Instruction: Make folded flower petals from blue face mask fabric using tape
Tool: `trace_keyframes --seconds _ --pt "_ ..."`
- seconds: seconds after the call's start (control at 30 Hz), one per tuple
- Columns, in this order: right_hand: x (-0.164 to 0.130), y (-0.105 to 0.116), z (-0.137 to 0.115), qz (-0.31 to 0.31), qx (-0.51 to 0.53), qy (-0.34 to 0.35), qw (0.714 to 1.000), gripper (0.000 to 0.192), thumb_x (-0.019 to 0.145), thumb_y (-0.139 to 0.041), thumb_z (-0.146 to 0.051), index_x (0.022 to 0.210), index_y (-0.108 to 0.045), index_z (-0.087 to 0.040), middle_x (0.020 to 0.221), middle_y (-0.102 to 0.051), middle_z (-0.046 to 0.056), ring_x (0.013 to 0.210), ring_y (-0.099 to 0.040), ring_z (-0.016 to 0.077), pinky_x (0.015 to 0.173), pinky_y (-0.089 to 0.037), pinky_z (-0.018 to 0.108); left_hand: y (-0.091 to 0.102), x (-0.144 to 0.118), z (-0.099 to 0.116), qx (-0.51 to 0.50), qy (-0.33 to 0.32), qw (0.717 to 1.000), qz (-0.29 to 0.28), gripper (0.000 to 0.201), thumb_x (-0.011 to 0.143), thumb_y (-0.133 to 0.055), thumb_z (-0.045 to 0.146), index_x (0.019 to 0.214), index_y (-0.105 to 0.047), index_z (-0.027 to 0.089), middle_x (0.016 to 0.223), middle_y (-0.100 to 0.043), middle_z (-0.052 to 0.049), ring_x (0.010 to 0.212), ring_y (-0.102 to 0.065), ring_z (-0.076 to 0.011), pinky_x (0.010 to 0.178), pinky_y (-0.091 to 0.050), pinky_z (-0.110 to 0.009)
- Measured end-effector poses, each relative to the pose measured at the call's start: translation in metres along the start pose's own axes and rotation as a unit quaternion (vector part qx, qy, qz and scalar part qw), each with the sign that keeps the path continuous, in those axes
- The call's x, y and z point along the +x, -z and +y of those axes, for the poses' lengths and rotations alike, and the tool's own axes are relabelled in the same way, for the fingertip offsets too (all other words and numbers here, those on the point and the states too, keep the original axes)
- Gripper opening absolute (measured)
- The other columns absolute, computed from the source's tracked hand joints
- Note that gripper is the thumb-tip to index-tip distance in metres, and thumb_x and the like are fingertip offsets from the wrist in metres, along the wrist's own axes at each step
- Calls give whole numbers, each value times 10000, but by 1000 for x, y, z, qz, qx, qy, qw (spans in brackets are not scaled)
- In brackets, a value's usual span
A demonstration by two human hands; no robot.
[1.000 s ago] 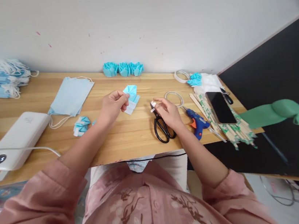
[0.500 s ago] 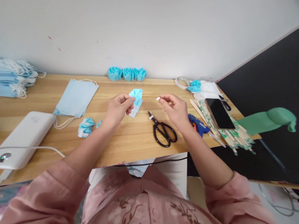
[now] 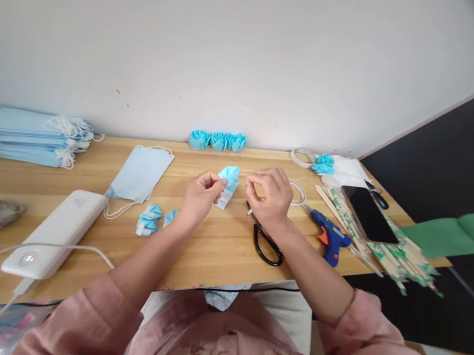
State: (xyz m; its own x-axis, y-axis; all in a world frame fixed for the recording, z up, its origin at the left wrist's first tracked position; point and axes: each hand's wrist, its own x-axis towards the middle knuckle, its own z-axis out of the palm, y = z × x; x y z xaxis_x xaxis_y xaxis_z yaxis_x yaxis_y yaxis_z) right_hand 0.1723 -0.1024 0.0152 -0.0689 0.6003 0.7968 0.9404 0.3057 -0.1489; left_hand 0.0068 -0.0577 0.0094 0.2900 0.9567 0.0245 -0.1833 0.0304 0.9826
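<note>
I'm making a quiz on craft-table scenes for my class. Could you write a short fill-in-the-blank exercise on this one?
1. The left hand pinches a folded piece coloured light ____.
2. The black scissors lie just below the ____ hand.
3. The blue glue gun lies between the scissors and the wooden ____.
4. The phone lies with its screen facing ____.

Missing words: blue; right; sticks; up

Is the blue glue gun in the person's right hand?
No, the glue gun lies on the table, beside the right hand.
</note>
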Motion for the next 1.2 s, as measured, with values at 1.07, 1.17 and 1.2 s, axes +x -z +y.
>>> trace_keyframes --seconds 1.07,1.17,1.2 --pt "-3 -4 1 112 33 95 989 223 814 -638 -53 908 -556 -239 791 -681 19 734 -628 169 681 -502 312 -6 -5 -3 -21 6 1000 -13 194 705 -697 267 627 -548 171 541 -546 39 492 -460 -67 527 -388 -212" --pt "-4 -4 2 107 34 101 988 223 816 -633 -56 914 -558 -242 786 -684 13 733 -630 167 686 -498 312 -7 -6 -2 -19 0 1000 -10 204 702 -696 275 620 -541 172 541 -545 38 494 -460 -67 522 -385 -212" --pt "-5 -5 2 105 33 102 989 218 818 -628 -59 915 -560 -242 784 -684 13 731 -631 167 683 -496 312 -7 -6 -2 -17 -4 1000 -8 208 702 -695 277 615 -538 171 538 -542 38 494 -458 -67 522 -384 -211"
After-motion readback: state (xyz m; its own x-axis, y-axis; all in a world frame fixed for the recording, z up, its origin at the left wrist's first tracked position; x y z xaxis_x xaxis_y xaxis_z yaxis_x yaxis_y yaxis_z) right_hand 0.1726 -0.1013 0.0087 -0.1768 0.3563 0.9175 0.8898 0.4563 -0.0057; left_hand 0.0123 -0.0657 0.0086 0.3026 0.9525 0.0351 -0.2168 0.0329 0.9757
